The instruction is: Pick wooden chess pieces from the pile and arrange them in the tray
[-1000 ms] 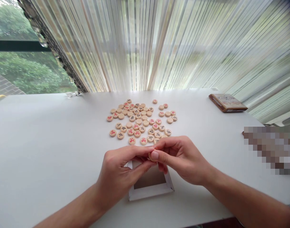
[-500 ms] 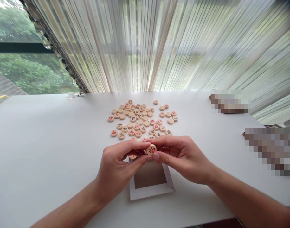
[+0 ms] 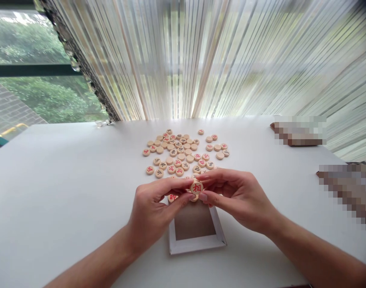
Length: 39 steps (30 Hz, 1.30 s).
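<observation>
Both hands grip one round wooden xiangqi piece [image 3: 197, 188], its red character upright and facing me. My left hand [image 3: 157, 208] pinches it at the left edge, and my right hand [image 3: 238, 200] pinches it at the right edge. Below them lies a shallow white-rimmed box [image 3: 197, 249] with a brown bottom. Behind my left fingers, another piece with a red character [image 3: 172, 197] sits at the box's far end. Part of one more piece shows just under the held one. My hands hide most of the box's far side.
Many loose xiangqi pieces [image 3: 179, 171] lie scattered on the white table [image 3: 81, 180] beyond my hands, some face up in red or black, others blank side up. Two blurred-out brown objects [image 3: 303, 138] lie on the right. A striped curtain [image 3: 183, 60] hangs behind the table.
The held piece has been turned between my fingers, so its red character now stands upright instead of sideways. The view has shifted slightly, moving everything a little to the right.
</observation>
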Motion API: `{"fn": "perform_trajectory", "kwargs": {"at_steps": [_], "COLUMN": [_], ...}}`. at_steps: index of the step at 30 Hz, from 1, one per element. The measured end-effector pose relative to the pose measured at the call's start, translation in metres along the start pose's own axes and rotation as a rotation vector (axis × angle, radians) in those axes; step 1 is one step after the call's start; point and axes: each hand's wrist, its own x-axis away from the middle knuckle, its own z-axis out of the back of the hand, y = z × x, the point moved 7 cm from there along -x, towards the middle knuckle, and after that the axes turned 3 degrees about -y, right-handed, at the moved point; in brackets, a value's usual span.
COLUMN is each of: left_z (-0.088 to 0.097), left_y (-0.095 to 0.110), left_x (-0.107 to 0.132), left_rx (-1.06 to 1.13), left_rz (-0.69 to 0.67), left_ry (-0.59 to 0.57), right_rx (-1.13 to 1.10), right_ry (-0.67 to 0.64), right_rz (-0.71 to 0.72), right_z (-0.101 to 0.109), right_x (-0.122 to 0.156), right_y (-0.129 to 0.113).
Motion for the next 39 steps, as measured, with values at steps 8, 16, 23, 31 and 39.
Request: {"fn": "perform_trajectory", "kwargs": {"at_steps": [8, 16, 23, 31, 39], "left_z": [0.000, 0.000, -0.002, -0.010, -0.015], "left_y": [0.002, 0.004, 0.000, 0.000, 0.007], "left_x": [-0.001, -0.004, -0.004, -0.002, -0.002], "left_rx": [0.014, -0.011, -0.001, 0.129, 0.155], "left_rz": [0.004, -0.006, 0.015, 0.098, 0.055], "left_ry": [0.003, -0.031, -0.058, -0.087, -0.143], "right_rx": [0.039, 0.052, 0.077, -0.001, -0.073], "right_ry": [-0.007, -0.001, -0.035, -0.072, -0.082], "right_rz": [0.045, -0.020, -0.097, -0.219, -0.360], "right_z": [0.000, 0.002, -0.001, -0.003, -0.012], "right_x": [-0.001, -0.001, -0.002, -0.001, 0.003], "right_y": [-0.002, 0.002, 0.005, 0.011, 0.017]}}
